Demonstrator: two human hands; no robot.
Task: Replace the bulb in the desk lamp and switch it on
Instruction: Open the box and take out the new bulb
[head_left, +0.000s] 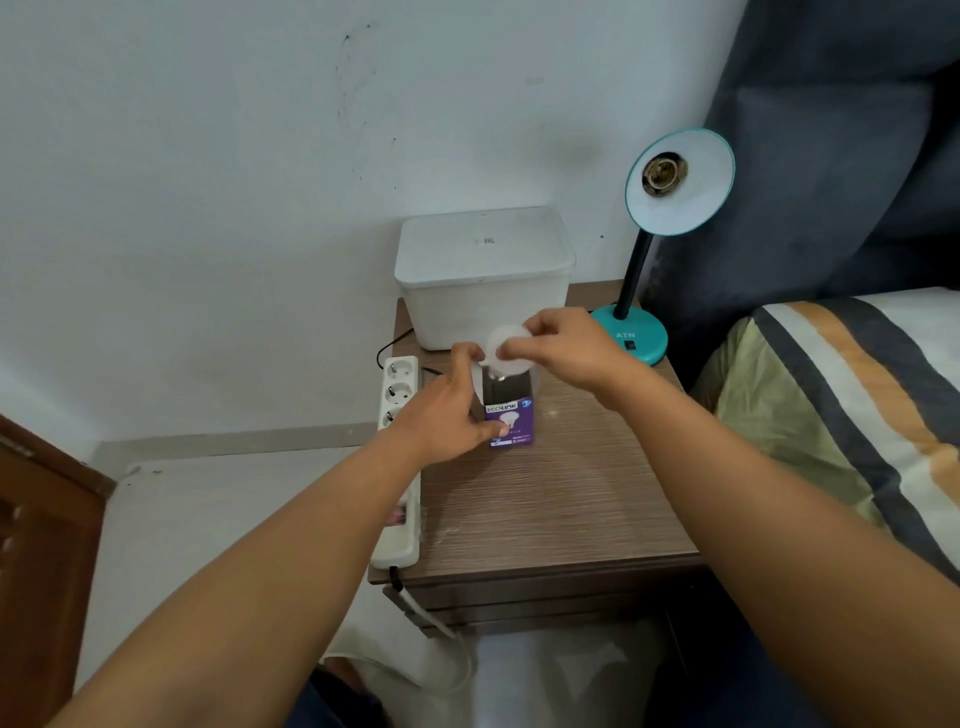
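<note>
A purple bulb box (511, 423) stands upright on the wooden bedside table (550, 499). My left hand (447, 410) grips the box from its left side. My right hand (566, 348) pinches the white bulb (506, 353), whose round head sits above the box's open top while its metal base is still inside. The teal desk lamp (675, 182) stands at the table's back right on a round base (636, 332). Its shade faces me and the brass socket (665, 174) inside holds no bulb. A small black switch sits on the base.
A white lidded plastic box (483, 270) stands at the back of the table against the wall. A white power strip (400, 395) with a cable lies along the table's left edge. A bed with a striped cover (852, 405) is on the right, and a brown door (41, 545) on the left.
</note>
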